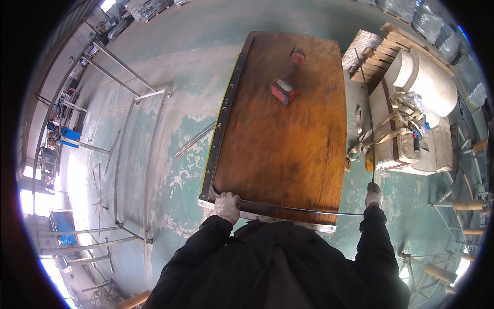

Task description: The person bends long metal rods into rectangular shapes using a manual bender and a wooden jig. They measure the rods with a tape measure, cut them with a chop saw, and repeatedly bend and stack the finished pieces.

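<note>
My left hand (pixel 227 207), in a pale work glove, curls over the near left corner of a wooden-topped table (pixel 278 154). Under its fingers passes a thin dark metal strip (pixel 298 209), which bends near this corner and runs along the near edge, beyond the table's right side. Out past that side, my right hand (pixel 374 196), also gloved, is closed round a long thin dark rod (pixel 372 139) pointing away from me. Whether rod and strip are one bent piece is hidden at the right hand. A red and black cordless power tool (pixel 284 87) lies on the far part of the tabletop.
A dark drilled metal rail (pixel 222 118) lines the table's left edge. To the right, white bulky bundles with straps (pixel 406 123) sit by a wooden pallet (pixel 378 59). Leftward on the green floor stands a metal tube frame (pixel 148 154); a metal bar (pixel 195 139) lies nearer the table.
</note>
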The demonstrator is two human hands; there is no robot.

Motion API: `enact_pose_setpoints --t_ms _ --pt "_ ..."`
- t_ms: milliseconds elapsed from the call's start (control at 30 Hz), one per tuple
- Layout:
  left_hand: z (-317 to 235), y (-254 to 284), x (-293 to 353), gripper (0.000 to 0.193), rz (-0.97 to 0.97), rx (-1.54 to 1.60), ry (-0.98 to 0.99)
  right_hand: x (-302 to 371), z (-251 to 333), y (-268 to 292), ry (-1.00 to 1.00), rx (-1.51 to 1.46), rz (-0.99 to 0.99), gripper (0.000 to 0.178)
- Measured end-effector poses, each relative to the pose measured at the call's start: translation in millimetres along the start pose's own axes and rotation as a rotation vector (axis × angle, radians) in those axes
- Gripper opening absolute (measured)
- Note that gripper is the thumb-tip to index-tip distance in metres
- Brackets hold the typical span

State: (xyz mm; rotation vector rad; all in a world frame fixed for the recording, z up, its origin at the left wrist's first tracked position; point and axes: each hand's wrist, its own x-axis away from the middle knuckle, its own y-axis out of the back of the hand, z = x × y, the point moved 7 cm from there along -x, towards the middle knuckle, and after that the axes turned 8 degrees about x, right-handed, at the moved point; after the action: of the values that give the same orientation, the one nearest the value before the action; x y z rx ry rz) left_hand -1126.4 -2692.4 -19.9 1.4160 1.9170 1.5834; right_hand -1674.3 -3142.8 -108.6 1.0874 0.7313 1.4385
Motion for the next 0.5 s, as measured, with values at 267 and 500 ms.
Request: enact_pose_setpoints --t_ms 267,500 --pt "11 -17 23 0.027 0.004 -0.060 -0.020 72 -51 -12 -0.195 0.040 -0.026 0.045" --pt "9 -17 35 0.039 0.045 -0.132 -0.103 109 -82 -33 -0.367 -0.008 -0.031 0.029"
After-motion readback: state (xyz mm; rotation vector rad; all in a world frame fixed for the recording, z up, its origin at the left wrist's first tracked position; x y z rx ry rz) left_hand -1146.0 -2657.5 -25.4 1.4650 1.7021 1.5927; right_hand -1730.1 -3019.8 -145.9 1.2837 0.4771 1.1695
